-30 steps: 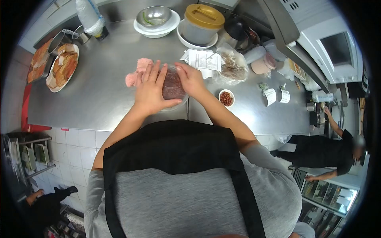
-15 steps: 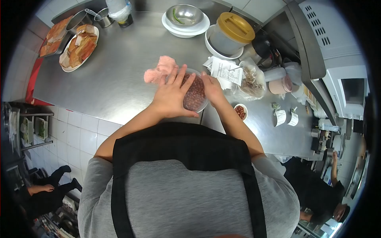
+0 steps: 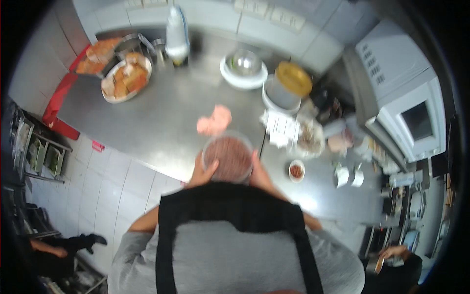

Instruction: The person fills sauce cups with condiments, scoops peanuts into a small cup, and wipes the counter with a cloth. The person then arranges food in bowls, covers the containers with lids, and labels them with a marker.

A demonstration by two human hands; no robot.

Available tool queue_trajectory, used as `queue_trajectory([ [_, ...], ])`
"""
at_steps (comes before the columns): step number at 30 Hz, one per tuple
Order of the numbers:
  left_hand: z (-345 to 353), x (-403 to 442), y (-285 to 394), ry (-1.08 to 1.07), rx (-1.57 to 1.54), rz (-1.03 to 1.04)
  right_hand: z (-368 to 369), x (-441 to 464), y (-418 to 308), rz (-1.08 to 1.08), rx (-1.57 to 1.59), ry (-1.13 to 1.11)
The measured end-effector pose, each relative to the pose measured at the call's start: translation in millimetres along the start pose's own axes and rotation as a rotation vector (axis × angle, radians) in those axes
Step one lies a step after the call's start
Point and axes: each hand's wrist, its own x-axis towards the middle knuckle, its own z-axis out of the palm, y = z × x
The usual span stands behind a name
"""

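Between my hands is a round clear plastic tub [image 3: 228,156] full of small reddish-brown nuts or beans, close to my apron. My left hand [image 3: 201,172] grips its left side, with the thumb over the edge. On the opposite side my right hand [image 3: 260,172] presses against the wall, its lower fingers hidden. A crumpled pink cloth [image 3: 215,120] lies on the steel counter just beyond the tub. To the right stands a small white cup [image 3: 296,171] with similar reddish pieces. The picture is blurred.
At the back left, a white oval plate [image 3: 116,99] carries browned meat slabs. A metal bowl [image 3: 246,62] rests on white dishes, beside a yellow-lidded container [image 3: 293,79]. Paper slips [image 3: 282,129] and a plastic bag [image 3: 309,139] lie right. Other people [image 3: 399,269] are at both sides.
My left hand has gone from lying spread over the tub's top to gripping its side. The tub is now nearer my body and apart from the cloth. The view has shifted.
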Motion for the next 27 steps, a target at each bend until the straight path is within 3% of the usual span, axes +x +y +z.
queue_trajectory([
  [2,-1,-4,18,0.160,-0.285,-0.177,11,-5,3,-0.043,-0.228,-0.127],
  [4,-17,3,58,0.186,-0.536,-0.198,68,-31,-22,-0.109,-0.245,-0.060],
  [6,-43,12,120,0.229,-0.800,-0.230,95,-38,-48,-0.395,-0.701,-0.196],
  [7,-59,19,128,0.243,-0.963,-0.245,121,-48,-63,-0.495,-0.778,-0.213],
  [10,-96,23,176,0.183,-1.070,-0.229,175,-54,-100,-1.324,-1.672,-0.205],
  [13,-120,16,215,0.057,-1.110,-0.231,219,-54,-127,-1.581,-2.064,-0.316],
  [17,-140,8,244,-0.092,-1.088,-0.059,270,-47,-167,-1.993,-1.983,-0.657],
  [20,-173,10,263,-0.218,-1.139,0.263,325,-45,-212,-1.800,-1.821,-0.687],
  [21,-180,16,259,-0.134,-1.032,0.402,354,-46,-227,-2.001,-1.817,-0.540],
  [23,-191,26,216,0.033,-0.407,0.325,415,-49,-263,-2.348,-1.838,-0.274],
  [24,-202,35,184,0.109,-0.093,0.293,460,-30,-305,-2.424,-1.784,0.004],
  [26,-197,37,102,0.135,0.074,-0.005,509,-15,-348,-2.546,-1.806,0.149],
  [27,-193,32,59,0.178,0.357,0.044,530,-7,-366,-2.558,-1.844,0.262],
])
